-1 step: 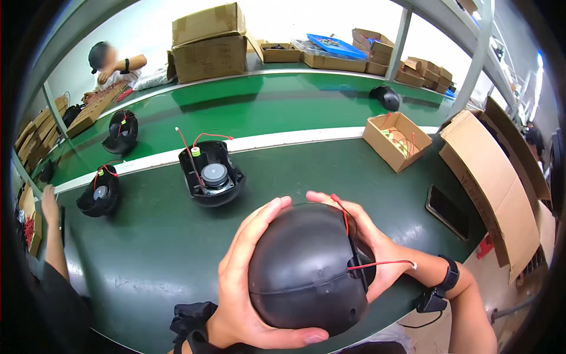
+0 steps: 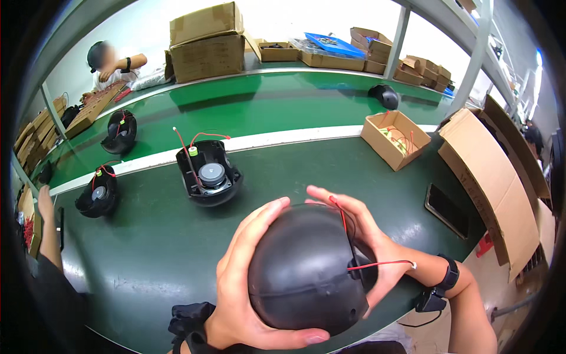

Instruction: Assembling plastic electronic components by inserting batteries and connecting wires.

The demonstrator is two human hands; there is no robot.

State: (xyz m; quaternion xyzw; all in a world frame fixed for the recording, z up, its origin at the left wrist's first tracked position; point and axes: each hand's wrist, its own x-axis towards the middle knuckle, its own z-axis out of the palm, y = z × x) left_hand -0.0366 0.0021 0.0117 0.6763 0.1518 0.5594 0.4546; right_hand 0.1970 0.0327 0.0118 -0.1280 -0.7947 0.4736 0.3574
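Both my hands clasp a rounded black speaker housing above the green bench. My left hand curves round its left side, fingers along the top and thumb across the lower front. My right hand grips the far right side, its palm partly hidden by the shell. Red wires come out of a slot on the right, one ending in a white plug near my wrist. Beyond lies an open black housing with a round grey speaker, a yellow-green part and red wires.
Further open housings lie to the left. A small carton of wired parts, a phone and a large cardboard box are on the right. Another black shell sits far off. Another person's arm reaches in at left.
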